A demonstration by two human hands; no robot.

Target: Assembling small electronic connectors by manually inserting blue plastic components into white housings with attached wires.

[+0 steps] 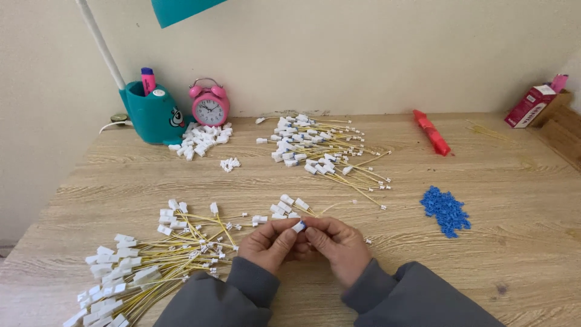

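While both hands meet near me, my left hand (273,241) and right hand (334,242) pinch a white connector (299,226); I judge a blue piece (446,209) is being seated, needing steady alignment.

Pink alarm clock (209,102), blue clips (446,209)

Both my hands meet near the front edge of the table, forearms in grey sleeves angling in from below. My left hand (270,243) curls, thumb and forefinger pinched at the tips. My right hand (337,244) mirrors it, knuckles up, fingertips pressed against the left's, wrists low.
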